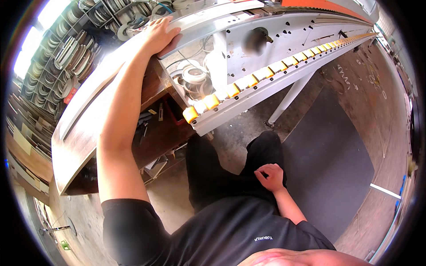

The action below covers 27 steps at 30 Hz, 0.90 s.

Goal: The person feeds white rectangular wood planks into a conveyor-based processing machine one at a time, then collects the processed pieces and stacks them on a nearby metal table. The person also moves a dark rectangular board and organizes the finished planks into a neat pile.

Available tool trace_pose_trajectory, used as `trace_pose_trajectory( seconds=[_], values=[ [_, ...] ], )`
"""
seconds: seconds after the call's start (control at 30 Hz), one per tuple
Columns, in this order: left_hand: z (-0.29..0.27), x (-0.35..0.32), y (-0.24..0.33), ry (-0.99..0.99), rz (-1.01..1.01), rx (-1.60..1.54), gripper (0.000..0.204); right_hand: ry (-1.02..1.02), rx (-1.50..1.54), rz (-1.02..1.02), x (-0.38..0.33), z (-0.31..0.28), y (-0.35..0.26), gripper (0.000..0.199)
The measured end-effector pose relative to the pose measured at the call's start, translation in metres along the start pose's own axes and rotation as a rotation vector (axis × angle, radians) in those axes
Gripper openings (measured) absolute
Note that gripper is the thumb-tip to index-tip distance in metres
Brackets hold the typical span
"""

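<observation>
Coils [75,53] crowd the racks [48,73] behind; here's the left hand [157,35], fingers spread on the left corner of the machine [275,52], seemingly for support. Right hand [270,176] sits by the thigh [265,150], fingers loosely curled, apparently empty.

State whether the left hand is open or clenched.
Open: the left hand rests on the metal edge, its thumb spread out to the side.
</observation>
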<state>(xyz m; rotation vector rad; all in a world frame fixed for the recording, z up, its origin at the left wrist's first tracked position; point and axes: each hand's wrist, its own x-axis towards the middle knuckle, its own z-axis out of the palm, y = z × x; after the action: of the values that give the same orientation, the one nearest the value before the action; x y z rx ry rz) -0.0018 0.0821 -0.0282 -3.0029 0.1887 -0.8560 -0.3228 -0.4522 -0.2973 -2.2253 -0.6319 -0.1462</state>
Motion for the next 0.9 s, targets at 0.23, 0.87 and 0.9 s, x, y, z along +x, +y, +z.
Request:
trace_pose_trajectory(
  seconds=[0.23, 0.87, 0.9],
  values=[
    [0.003, 0.003, -0.004, -0.031, -0.004, 0.022, 0.068, 0.001, 0.001, -0.004, 0.002, 0.0, 0.0, 0.016],
    [-0.013, 0.001, 0.007, -0.109, -0.018, -0.011, 0.062, -0.024, -0.038, 0.039, -0.001, -0.002, 0.003, 0.018],
    [-0.012, 0.002, 0.007, -0.105, -0.006, -0.014, 0.062, -0.027, -0.042, 0.043, -0.001, -0.003, 0.003, 0.018]
  ],
)
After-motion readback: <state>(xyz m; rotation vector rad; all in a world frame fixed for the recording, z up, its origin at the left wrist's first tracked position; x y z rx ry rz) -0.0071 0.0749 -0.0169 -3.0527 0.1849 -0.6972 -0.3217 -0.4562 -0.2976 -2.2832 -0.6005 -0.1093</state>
